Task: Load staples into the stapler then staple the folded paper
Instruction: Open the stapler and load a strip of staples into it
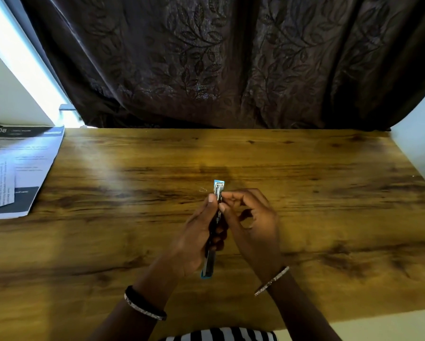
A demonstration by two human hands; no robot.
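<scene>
Backdrop: dark brown curtain with an embossed leaf pattern (206, 57) hangs across the far side, reaching down behind the far edge of the table. Pale wall at far left with a bright white strip of light (21, 52) running diagonally; pale wall also at far right.

Surface: wood-grain laminate tabletop in warm brown (329, 193) fills the middle of the view, with glare patches left of centre.

Far left on the table: stack of printed white papers with black header bands (21, 168), lying flat, partly out of view at the left edge. Whether this is the folded paper, cannot tell.

Near edge, bottom centre: black-and-white striped garment (221, 334).

Left hand (196, 239) is wrapped around the slim blue and metal stapler (218, 189), fingers closed on its body. Stapler is held above the table centre, long axis running near to far; the silver metal channel shows at the far end, blue tip at the near end below the palm.

Right hand (253, 222) has thumb and forefinger pinched together against the metal part just beside the left thumb; what they pinch is too small to tell.

Left wrist: black band with a pale beaded bracelet (145, 303). Right wrist: thin silver bangle (271, 280).

Small pale bent bit (202, 190) lies on the table just left of the stapler's far end.
</scene>
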